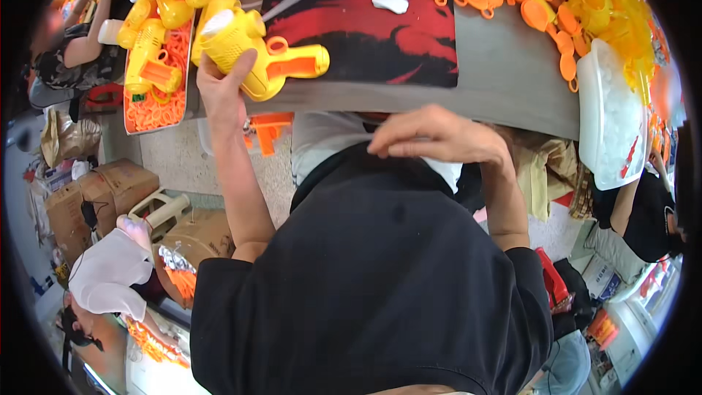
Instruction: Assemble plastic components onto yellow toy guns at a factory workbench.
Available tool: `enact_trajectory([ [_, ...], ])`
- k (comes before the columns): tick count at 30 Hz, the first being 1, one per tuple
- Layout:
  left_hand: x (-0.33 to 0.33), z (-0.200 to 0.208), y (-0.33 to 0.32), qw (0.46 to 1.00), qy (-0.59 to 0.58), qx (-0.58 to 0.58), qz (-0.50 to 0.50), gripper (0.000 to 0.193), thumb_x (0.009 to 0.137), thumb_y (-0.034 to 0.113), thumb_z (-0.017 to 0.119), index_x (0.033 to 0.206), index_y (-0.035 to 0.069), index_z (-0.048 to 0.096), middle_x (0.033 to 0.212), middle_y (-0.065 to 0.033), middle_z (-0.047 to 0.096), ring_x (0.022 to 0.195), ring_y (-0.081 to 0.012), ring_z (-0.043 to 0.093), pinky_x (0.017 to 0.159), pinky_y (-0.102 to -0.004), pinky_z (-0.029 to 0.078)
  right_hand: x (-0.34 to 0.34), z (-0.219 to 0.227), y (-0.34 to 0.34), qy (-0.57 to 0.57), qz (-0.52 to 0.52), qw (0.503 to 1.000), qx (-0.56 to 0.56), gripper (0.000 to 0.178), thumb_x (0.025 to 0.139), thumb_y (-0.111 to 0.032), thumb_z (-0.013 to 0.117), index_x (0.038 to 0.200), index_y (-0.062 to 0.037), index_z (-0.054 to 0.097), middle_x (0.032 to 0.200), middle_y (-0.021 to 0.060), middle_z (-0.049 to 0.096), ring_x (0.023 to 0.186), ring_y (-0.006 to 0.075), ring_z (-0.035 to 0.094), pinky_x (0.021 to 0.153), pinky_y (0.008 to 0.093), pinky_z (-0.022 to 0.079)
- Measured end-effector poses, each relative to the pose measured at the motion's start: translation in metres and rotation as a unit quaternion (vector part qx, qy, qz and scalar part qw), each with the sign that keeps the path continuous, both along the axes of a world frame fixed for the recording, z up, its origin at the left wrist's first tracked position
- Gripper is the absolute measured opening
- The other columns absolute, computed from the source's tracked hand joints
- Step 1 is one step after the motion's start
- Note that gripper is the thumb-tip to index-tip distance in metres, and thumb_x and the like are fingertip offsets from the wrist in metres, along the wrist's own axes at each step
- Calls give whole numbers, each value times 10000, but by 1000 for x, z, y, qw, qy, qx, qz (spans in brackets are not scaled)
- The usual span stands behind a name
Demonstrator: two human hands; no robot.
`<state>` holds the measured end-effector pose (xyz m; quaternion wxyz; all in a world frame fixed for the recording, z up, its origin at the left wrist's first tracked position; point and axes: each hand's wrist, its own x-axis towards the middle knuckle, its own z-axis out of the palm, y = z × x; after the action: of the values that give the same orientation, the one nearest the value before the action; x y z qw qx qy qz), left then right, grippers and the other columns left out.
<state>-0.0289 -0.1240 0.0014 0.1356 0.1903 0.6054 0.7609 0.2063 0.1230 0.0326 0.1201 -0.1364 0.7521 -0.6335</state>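
My left hand (221,91) is closed around a yellow toy gun (252,47) with an orange handle insert and trigger ring. It lies on its side over the table's near left edge, its grip pointing right. My right hand (439,135) hovers over my lap in front of the table edge. Its fingers are loosely bent and point left, and nothing shows in them. Just left of the held gun, another yellow toy gun (150,58) rests on a box of small orange rings (162,106).
A black and red mat (365,36) covers mid-table, carrying a small white piece (390,2). Orange parts (563,44) lie at the right, below heaped yellow pieces (592,0). A white tub (610,117) stands at the right edge. Cartons (110,190) and other people are around.
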Motion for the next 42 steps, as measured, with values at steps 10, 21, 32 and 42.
enact_trajectory([
  [10, 27, 6, 26, 997, -15, 65, -37, 577, 807, -10, 788, 1303, 4, 493, 1198, -145, 655, 1040, -235, 692, 939, -355, 547, 43, -264, -18, 41, -209, 651, 728, 336, 963, -307, 556, 1246, -153, 649, 1131, 156, 642, 1084, 323, 643, 924, 459, 497],
  [21, 45, 10, -1, 999, 16, 38, -20, 578, 808, 4, 792, 1310, 11, 506, 1179, -116, 661, 1020, -197, 676, 920, -343, 551, 51, -261, -10, 154, -311, 807, 478, 356, 919, -228, 672, 1254, -125, 611, 1214, 145, 599, 1138, 364, 586, 987, 498, 459],
  [32, 54, 12, -35, 999, 35, 27, 18, 571, 824, -18, 764, 1325, 1, 491, 1184, -137, 660, 1040, -226, 682, 936, -368, 545, 45, -245, -26, -54, -333, 841, 423, 528, 937, -337, 628, 1379, -86, 488, 1304, 194, 576, 1186, 387, 561, 1033, 517, 401],
  [42, 64, 13, -33, 1000, 14, 9, 4, 593, 812, -22, 772, 1327, 21, 481, 1195, -138, 657, 1051, -223, 677, 946, -363, 537, -14, -251, -58, 104, -366, 783, 492, 523, 848, -344, 685, 1277, -61, 587, 1259, 185, 601, 1169, 391, 559, 974, 529, 422],
])
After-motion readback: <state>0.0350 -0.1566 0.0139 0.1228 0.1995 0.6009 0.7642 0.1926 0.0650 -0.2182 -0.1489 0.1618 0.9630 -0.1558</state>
